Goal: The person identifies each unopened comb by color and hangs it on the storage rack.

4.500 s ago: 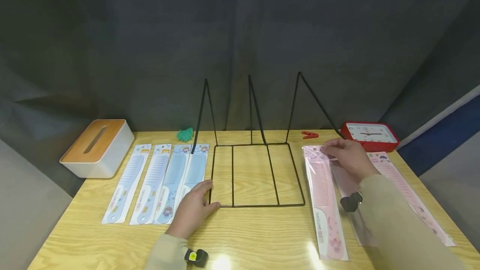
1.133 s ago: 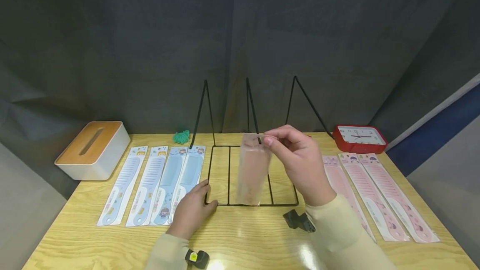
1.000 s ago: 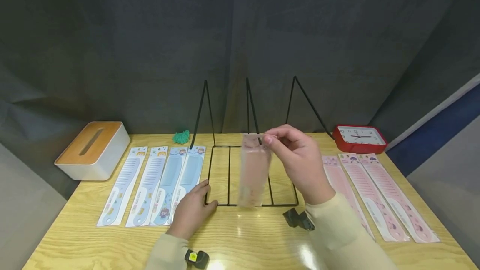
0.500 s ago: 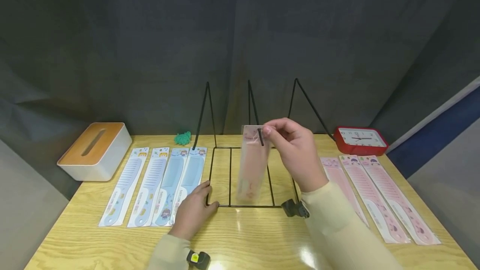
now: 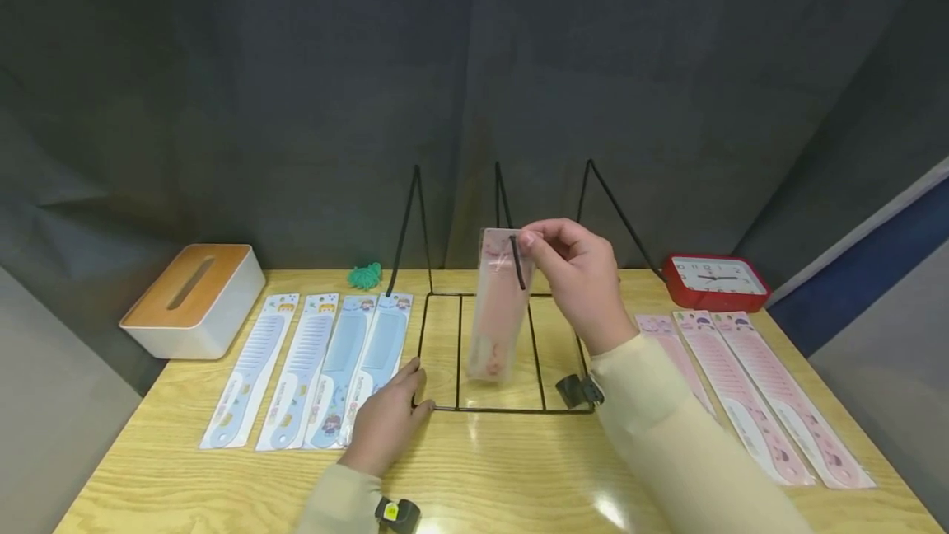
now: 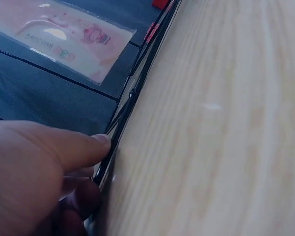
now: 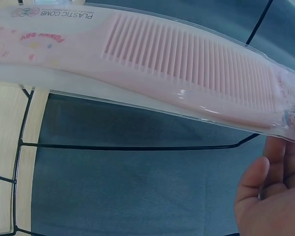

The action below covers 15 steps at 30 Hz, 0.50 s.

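My right hand pinches the top corner of a pink comb in a clear package. The package hangs on the middle arm of a black wire rack, whose tip pokes out through its top. In the right wrist view the comb's teeth show through the plastic, with the right hand at its top end. At the rack's front left corner, my left hand holds the frame. The left wrist view has the thumb of the left hand on the wire and fingers curled below it.
Several packaged blue combs lie left of the rack; 3 packaged pink combs lie on the right. Around them are a tissue box, green yarn and a red clock. A dark curtain hangs behind.
The right hand has brought the pink comb from the right side to the rack's middle arm. Lately it has slid up and back along the wire, exposing more tip. The left hand stays put.
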Each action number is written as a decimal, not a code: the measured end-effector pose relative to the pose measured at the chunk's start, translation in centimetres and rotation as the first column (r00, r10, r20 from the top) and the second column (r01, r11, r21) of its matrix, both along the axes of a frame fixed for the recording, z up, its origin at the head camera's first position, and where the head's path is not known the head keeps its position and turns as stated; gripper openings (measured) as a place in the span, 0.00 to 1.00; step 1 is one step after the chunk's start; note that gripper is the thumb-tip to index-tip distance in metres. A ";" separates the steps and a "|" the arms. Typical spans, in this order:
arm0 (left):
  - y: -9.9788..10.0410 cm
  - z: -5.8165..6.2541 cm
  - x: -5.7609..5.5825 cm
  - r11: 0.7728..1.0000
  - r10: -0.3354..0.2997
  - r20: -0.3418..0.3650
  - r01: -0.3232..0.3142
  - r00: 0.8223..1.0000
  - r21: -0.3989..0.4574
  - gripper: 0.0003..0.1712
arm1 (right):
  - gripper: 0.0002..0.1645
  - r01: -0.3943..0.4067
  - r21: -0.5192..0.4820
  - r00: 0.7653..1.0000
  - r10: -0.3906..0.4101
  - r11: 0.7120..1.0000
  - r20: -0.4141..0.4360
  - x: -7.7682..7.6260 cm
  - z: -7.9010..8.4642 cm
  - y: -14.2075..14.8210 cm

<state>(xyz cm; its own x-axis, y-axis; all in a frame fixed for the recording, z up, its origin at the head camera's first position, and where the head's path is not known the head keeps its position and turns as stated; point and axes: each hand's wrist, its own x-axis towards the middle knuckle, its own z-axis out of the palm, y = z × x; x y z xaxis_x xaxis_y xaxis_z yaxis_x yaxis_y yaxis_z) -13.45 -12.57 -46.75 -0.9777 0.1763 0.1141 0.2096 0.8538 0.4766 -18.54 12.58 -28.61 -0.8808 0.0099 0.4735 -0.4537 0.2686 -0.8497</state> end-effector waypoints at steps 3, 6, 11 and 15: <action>0.1 0.0 0.0 1.000 -0.004 -0.001 0.004 1.000 -0.008 0.29 | 0.18 0.013 -0.004 1.000 -0.013 1.000 0.007 -0.5 0.1 0.0; 0.2 -0.1 0.0 1.000 -0.013 -0.011 0.013 1.000 -0.015 0.28 | 0.19 0.023 -0.005 1.000 -0.023 1.000 0.016 -1.0 0.1 0.0; 0.2 -0.1 0.0 1.000 -0.009 -0.015 0.009 1.000 -0.025 0.29 | 0.20 0.042 0.006 0.998 -0.042 0.999 0.052 -2.0 0.2 -0.1; 0.1 -0.2 -0.1 1.000 0.003 -0.003 -0.003 1.000 -0.016 0.31 | 0.21 0.041 0.022 0.997 -0.043 0.999 0.069 -2.7 0.4 -0.3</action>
<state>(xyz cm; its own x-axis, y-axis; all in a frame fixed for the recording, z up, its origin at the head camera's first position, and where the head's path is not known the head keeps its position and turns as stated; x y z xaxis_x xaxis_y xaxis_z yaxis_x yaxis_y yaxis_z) -13.50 -12.51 -46.94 -0.9779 0.1751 0.1139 0.2081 0.8621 0.4620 -21.29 12.31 -28.19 -0.9106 0.0386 0.4114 -0.3815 0.3038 -0.8730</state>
